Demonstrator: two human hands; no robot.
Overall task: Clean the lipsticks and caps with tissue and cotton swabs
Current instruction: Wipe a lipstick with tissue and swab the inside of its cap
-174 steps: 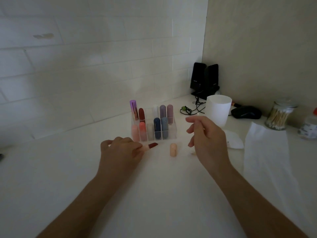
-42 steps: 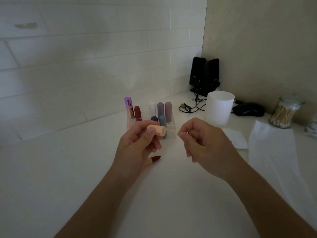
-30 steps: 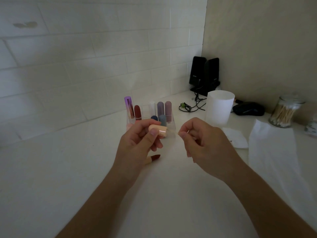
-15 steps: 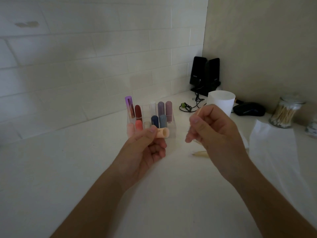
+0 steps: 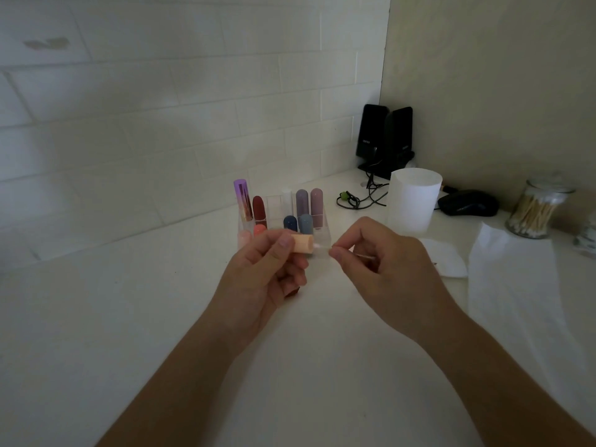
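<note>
Counter (image 5: 129,317): white, carries all items below. Left hand (image 5: 264,279): raised over the counter, thumb and curled fingers gripping the cap (image 5: 303,243). Cap: peach, lying level in that grip, open end turned right. Right hand (image 5: 387,275): level with the left, thumb and forefinger pinching the swab (image 5: 366,257), other fingers curled under. Swab: thin stick, its blurred tip at the mouth of the cap; whether it is inside cannot be told. Red bit (image 5: 292,291): dark, on the counter under the left hand, mostly hidden. Tissue (image 5: 516,285): long white sheet, flat, right of the hands. Pad (image 5: 448,259): small folded white piece, between the right hand and the tissue, with a small dark mark at its near edge. Organiser (image 5: 324,234): clear, compartmented, just behind the cap. Lipsticks (image 5: 302,201): upright in the organiser, in purple, red, coral, blue, grey and mauve. Cup (image 5: 414,201): white, right of the organiser. Jar (image 5: 535,214): glass, full of swabs, far right. Mouse (image 5: 467,203): black, behind the cup. Cable (image 5: 358,198): black, looped. Speakers (image 5: 383,137): two, black, in the corner.
</note>
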